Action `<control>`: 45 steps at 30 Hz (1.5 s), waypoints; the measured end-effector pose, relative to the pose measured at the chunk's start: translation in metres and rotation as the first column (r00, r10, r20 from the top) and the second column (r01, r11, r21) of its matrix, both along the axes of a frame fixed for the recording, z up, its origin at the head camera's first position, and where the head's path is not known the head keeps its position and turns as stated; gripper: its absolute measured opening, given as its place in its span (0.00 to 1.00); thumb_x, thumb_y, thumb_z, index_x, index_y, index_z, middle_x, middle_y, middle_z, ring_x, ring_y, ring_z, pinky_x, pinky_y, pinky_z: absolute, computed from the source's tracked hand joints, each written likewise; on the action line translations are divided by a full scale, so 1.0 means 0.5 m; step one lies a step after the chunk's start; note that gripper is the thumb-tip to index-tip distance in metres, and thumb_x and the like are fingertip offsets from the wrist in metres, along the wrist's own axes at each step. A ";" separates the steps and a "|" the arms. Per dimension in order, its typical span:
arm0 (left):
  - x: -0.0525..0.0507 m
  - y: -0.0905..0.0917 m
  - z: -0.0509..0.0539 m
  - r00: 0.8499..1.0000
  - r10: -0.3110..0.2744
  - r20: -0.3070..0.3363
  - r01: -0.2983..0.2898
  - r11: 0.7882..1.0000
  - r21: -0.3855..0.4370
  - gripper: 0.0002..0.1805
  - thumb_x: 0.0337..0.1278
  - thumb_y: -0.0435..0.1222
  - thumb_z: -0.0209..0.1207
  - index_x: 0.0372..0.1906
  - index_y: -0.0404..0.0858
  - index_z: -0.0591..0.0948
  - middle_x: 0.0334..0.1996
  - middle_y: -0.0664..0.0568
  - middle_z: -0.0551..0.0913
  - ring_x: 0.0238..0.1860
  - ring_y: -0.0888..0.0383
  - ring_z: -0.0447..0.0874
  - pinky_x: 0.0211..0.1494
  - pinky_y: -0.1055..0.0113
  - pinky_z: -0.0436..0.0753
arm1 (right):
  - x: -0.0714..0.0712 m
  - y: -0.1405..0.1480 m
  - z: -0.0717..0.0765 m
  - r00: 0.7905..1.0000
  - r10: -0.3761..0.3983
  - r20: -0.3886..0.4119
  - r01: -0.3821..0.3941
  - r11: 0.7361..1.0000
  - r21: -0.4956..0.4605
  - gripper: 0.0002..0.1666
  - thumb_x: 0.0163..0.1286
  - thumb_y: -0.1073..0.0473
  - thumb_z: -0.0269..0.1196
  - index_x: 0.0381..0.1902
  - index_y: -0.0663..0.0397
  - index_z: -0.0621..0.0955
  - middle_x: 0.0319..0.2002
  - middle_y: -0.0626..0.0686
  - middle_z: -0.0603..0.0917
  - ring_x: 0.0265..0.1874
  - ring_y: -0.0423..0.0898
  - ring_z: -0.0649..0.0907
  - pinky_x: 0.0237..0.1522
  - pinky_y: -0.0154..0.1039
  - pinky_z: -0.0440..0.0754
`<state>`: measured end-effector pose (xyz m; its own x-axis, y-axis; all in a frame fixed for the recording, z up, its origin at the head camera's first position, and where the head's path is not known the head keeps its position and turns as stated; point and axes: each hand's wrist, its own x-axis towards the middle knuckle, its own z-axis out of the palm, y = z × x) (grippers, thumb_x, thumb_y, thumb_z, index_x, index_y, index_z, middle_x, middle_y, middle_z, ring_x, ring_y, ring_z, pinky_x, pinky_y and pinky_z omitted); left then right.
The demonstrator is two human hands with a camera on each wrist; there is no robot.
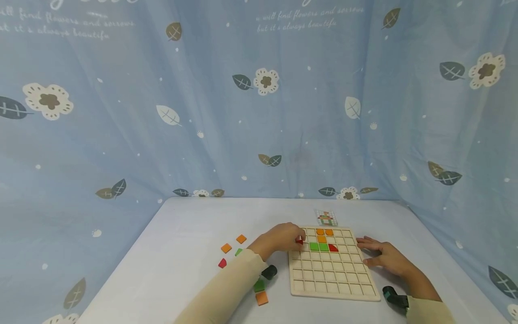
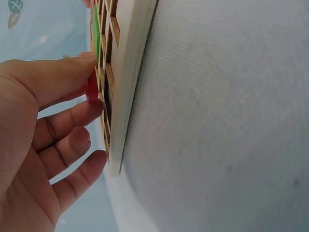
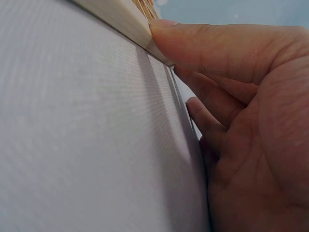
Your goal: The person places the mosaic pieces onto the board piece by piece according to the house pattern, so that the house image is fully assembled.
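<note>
My left hand [image 1: 282,237] pinches a red piece [image 2: 91,88] between thumb and finger at the upper left of a wooden grid board [image 1: 334,290]. The left wrist view has this piece right against the grid, its full shape hidden by the fingers. Two green square tiles [image 1: 319,246] and a red quarter-round tile [image 1: 333,248] lie in one row of the grid. Above them sit several orange tiles [image 1: 321,239]. At the board's right edge, my right hand [image 1: 386,257] rests with its fingers spread, the thumb [image 3: 193,46] touching the rim.
Beyond the board lies a small pattern card [image 1: 326,218] with a coloured figure. Loose pieces are scattered left of the board, among them an orange tile [image 1: 226,248], a red one [image 1: 222,263] and a green one [image 1: 259,285]. A patterned blue curtain [image 1: 210,135] surrounds the white table [image 1: 194,220].
</note>
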<state>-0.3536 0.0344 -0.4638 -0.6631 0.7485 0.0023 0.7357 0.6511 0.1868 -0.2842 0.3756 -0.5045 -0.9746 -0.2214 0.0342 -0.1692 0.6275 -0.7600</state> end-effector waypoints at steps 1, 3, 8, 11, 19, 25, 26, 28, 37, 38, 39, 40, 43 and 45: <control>-0.001 0.001 -0.001 1.000 -0.001 -0.004 0.001 1.000 -0.001 0.09 0.59 0.44 0.65 0.43 0.48 0.84 0.29 0.65 0.78 0.31 0.67 0.73 0.38 0.72 0.74 | -0.001 0.000 0.000 1.000 0.003 0.000 -0.003 1.000 0.001 0.39 0.46 0.56 0.75 0.57 0.68 0.79 0.65 0.65 0.70 0.69 0.70 0.55 0.63 0.71 0.49; -0.001 0.004 -0.001 1.000 -0.006 -0.012 0.006 1.000 -0.006 0.08 0.60 0.44 0.65 0.43 0.49 0.84 0.28 0.66 0.77 0.30 0.68 0.73 0.38 0.73 0.74 | -0.001 0.000 -0.001 1.000 0.003 -0.001 -0.003 1.000 0.004 0.40 0.46 0.56 0.75 0.57 0.68 0.79 0.65 0.65 0.70 0.69 0.70 0.55 0.63 0.71 0.48; 0.002 0.012 0.005 1.000 -0.015 -0.011 0.015 1.000 0.004 0.07 0.60 0.44 0.65 0.41 0.49 0.84 0.28 0.66 0.77 0.31 0.67 0.73 0.38 0.73 0.73 | -0.003 0.003 -0.001 1.000 0.003 -0.009 -0.003 1.000 0.010 0.40 0.45 0.55 0.76 0.56 0.67 0.80 0.65 0.65 0.70 0.69 0.70 0.56 0.63 0.71 0.49; 0.002 0.018 0.003 1.000 -0.013 -0.001 0.013 1.000 0.014 0.07 0.59 0.44 0.66 0.40 0.49 0.84 0.28 0.66 0.77 0.30 0.67 0.72 0.38 0.73 0.73 | -0.004 0.005 -0.001 1.000 0.005 -0.013 -0.005 1.000 0.007 0.39 0.46 0.54 0.76 0.56 0.66 0.80 0.65 0.64 0.70 0.69 0.68 0.57 0.63 0.70 0.50; 0.005 0.027 -0.006 1.000 -0.017 0.004 0.017 1.000 0.011 0.07 0.58 0.46 0.66 0.39 0.50 0.85 0.27 0.66 0.76 0.30 0.67 0.72 0.37 0.73 0.72 | -0.001 0.004 -0.007 1.000 0.012 0.002 -0.012 1.000 -0.016 0.39 0.46 0.55 0.76 0.56 0.68 0.80 0.65 0.65 0.69 0.69 0.69 0.55 0.63 0.70 0.49; 0.006 0.032 -0.007 1.000 0.008 0.017 -0.009 1.000 0.018 0.07 0.57 0.46 0.67 0.39 0.51 0.85 0.27 0.67 0.76 0.30 0.67 0.72 0.37 0.73 0.73 | -0.002 0.002 -0.007 1.000 0.008 -0.009 -0.008 1.000 -0.002 0.39 0.45 0.55 0.76 0.55 0.67 0.80 0.65 0.65 0.70 0.68 0.70 0.56 0.63 0.70 0.49; 0.007 0.033 -0.007 1.000 0.012 0.019 -0.012 1.000 0.019 0.07 0.57 0.46 0.67 0.38 0.51 0.85 0.27 0.67 0.76 0.30 0.67 0.72 0.38 0.73 0.73 | -0.002 0.002 -0.007 1.000 0.007 -0.010 -0.007 1.000 -0.001 0.39 0.45 0.55 0.76 0.55 0.67 0.80 0.65 0.64 0.70 0.69 0.69 0.56 0.63 0.70 0.49; 0.008 0.034 -0.007 1.000 0.019 0.023 -0.019 1.000 0.020 0.07 0.57 0.46 0.67 0.38 0.51 0.85 0.27 0.67 0.76 0.30 0.67 0.72 0.38 0.73 0.73 | -0.003 0.002 -0.006 1.000 0.008 -0.011 -0.008 1.000 0.001 0.39 0.45 0.55 0.76 0.55 0.67 0.80 0.65 0.65 0.70 0.68 0.69 0.56 0.63 0.70 0.49; 0.013 0.034 -0.002 0.999 0.014 0.035 -0.015 1.000 0.026 0.07 0.57 0.45 0.67 0.40 0.50 0.86 0.27 0.67 0.76 0.30 0.67 0.72 0.37 0.73 0.73 | 0.001 0.000 0.001 1.000 0.011 -0.011 -0.011 1.000 0.002 0.38 0.46 0.58 0.75 0.56 0.68 0.80 0.65 0.65 0.70 0.68 0.70 0.56 0.62 0.70 0.51; 0.013 0.034 -0.002 0.999 0.011 0.032 -0.012 1.000 0.027 0.07 0.57 0.45 0.67 0.40 0.50 0.86 0.27 0.67 0.76 0.30 0.68 0.72 0.37 0.73 0.73 | 0.002 0.000 0.002 1.000 0.012 -0.013 -0.012 1.000 0.002 0.38 0.46 0.59 0.75 0.56 0.68 0.79 0.65 0.66 0.70 0.68 0.70 0.56 0.62 0.70 0.51; 0.013 0.034 -0.002 1.000 0.008 0.028 -0.009 1.000 0.026 0.07 0.57 0.45 0.67 0.40 0.50 0.86 0.27 0.67 0.76 0.30 0.68 0.72 0.37 0.74 0.73 | 0.003 -0.001 0.004 1.000 0.015 -0.013 -0.015 1.000 -0.001 0.38 0.47 0.59 0.75 0.56 0.69 0.79 0.65 0.66 0.70 0.68 0.70 0.56 0.62 0.71 0.51; 0.013 0.035 -0.002 1.000 0.007 0.024 -0.008 1.000 0.025 0.07 0.57 0.45 0.67 0.40 0.50 0.86 0.27 0.67 0.76 0.30 0.68 0.72 0.37 0.74 0.73 | 0.004 -0.002 0.005 1.000 0.018 -0.013 -0.018 1.000 0.000 0.38 0.47 0.60 0.75 0.57 0.70 0.79 0.65 0.66 0.70 0.68 0.71 0.56 0.61 0.71 0.52; 0.011 0.035 -0.005 1.000 0.002 0.016 -0.003 1.000 0.019 0.07 0.57 0.44 0.67 0.40 0.50 0.86 0.27 0.67 0.76 0.29 0.68 0.72 0.36 0.74 0.73 | 0.004 -0.002 0.005 1.000 0.009 -0.007 -0.009 1.000 0.005 0.38 0.47 0.60 0.75 0.57 0.69 0.78 0.65 0.65 0.70 0.68 0.70 0.56 0.62 0.71 0.51; 0.010 0.034 -0.007 1.000 -0.002 0.016 0.001 1.000 0.018 0.07 0.57 0.44 0.67 0.40 0.50 0.86 0.27 0.67 0.77 0.29 0.68 0.72 0.36 0.74 0.73 | 0.003 -0.001 0.002 1.000 0.004 0.000 -0.004 1.000 0.015 0.39 0.47 0.59 0.75 0.57 0.69 0.78 0.65 0.65 0.70 0.69 0.69 0.56 0.62 0.71 0.50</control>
